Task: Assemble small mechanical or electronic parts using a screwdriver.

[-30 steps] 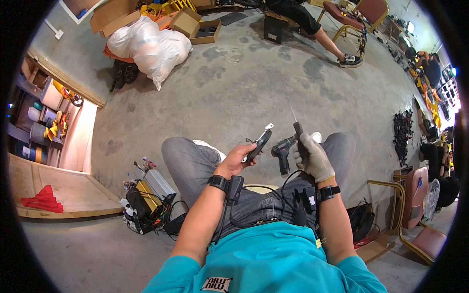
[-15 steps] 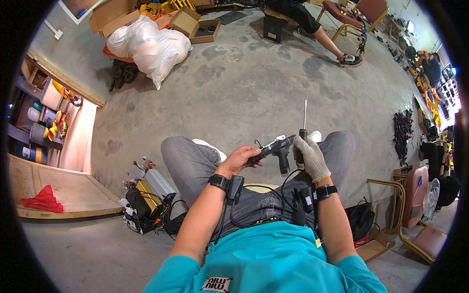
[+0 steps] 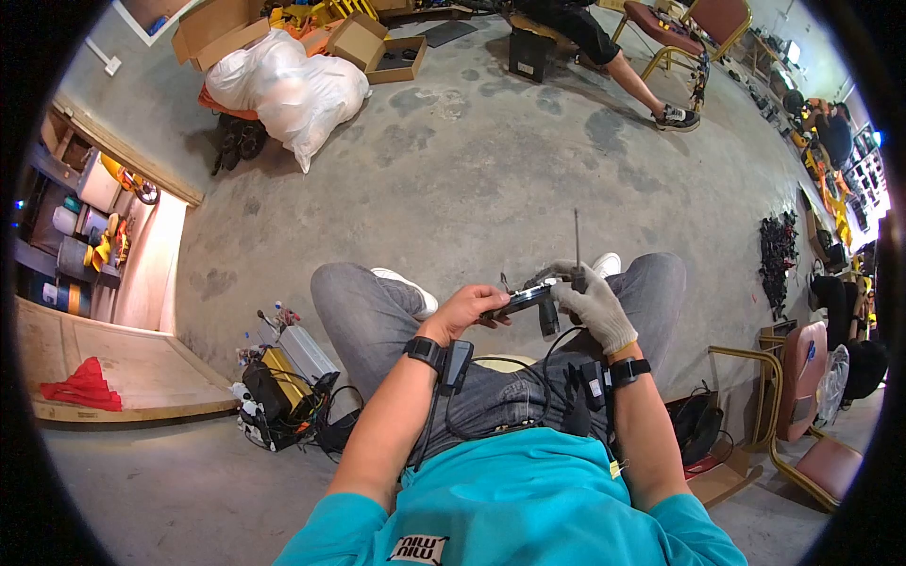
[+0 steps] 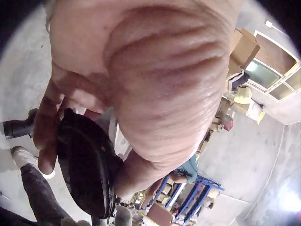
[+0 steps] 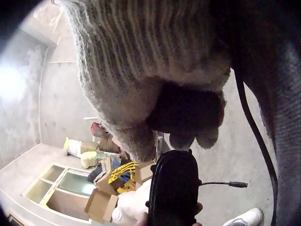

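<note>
My bare left hand [image 3: 462,311] holds one end of a flat black oval housing [image 3: 525,303] between thumb and fingers. In the right wrist view the housing [image 5: 174,188] shows its rounded end and a short cable [image 5: 223,183] sticking out at the side. My right hand [image 3: 604,309], in a pale knit glove, grips the dark handle of a screwdriver [image 3: 578,247], its shaft pointing away from me. The gloved fingertips are right at the housing's far end, where a small whitish part shows. Below the housing, a black cordless drill [image 3: 548,321] lies on the floor, partly covered.
White bags [image 3: 288,90] and open cardboard boxes [image 3: 396,61] stand ahead on the left. A seated person's leg [image 3: 634,83] shows at the back. Tools and cables [image 3: 283,377] lie left of my knee; a chair [image 3: 802,387] is on the right. Cables [image 3: 543,373] cross my lap.
My gloved hand moved left with the screwdriver, which swung upright, until its fingers came to the housing's end. The left hand tipped the housing flatter and turned it toward the right hand.
</note>
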Demonstrator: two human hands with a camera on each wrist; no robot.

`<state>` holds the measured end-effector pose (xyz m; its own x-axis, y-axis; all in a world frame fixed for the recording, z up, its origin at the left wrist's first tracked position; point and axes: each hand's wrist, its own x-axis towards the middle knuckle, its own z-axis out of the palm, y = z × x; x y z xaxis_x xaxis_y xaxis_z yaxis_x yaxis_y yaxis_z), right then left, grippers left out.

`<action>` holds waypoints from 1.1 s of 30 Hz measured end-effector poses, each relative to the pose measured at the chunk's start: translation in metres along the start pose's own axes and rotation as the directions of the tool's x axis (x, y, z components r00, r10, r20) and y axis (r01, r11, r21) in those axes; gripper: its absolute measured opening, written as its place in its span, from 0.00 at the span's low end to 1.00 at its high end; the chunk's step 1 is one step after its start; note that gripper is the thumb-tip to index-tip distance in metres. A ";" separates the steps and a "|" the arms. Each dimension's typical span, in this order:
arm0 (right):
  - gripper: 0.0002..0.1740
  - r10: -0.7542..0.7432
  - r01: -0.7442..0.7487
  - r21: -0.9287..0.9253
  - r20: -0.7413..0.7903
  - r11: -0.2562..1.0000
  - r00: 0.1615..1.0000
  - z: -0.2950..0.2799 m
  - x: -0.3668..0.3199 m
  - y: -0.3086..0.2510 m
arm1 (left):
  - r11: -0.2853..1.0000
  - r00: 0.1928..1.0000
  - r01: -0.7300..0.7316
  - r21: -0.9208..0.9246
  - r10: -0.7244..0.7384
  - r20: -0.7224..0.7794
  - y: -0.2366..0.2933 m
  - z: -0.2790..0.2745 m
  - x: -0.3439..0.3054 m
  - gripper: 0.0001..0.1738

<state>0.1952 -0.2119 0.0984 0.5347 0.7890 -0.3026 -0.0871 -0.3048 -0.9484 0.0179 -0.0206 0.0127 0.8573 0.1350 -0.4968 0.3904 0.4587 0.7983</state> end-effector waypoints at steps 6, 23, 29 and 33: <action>0.21 0.149 -0.148 -0.022 0.144 0.989 0.978 -0.003 0.000 -0.004 | 0.998 0.998 -0.057 0.006 0.057 0.024 0.001 0.002 -0.003 0.22; 0.17 0.042 -0.068 0.217 0.124 0.974 0.991 -0.004 0.010 0.011 | 0.837 0.917 -0.368 -0.404 0.255 -0.306 0.010 0.022 -0.005 0.13; 0.20 0.046 -0.058 0.088 0.126 0.994 0.991 -0.001 0.009 0.013 | 0.878 0.865 -0.420 -0.231 0.311 -0.393 0.001 0.019 0.001 0.08; 0.20 0.076 -0.082 0.040 0.137 0.996 0.988 0.002 0.007 0.008 | 0.876 0.846 -0.434 -0.213 0.314 -0.431 -0.001 0.020 0.002 0.09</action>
<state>0.1968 -0.2074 0.0884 0.4064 0.8293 -0.3836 -0.1646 -0.3466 -0.9235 0.0258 -0.0386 0.0183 0.7028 0.6371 -0.3164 -0.1013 0.5299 0.8420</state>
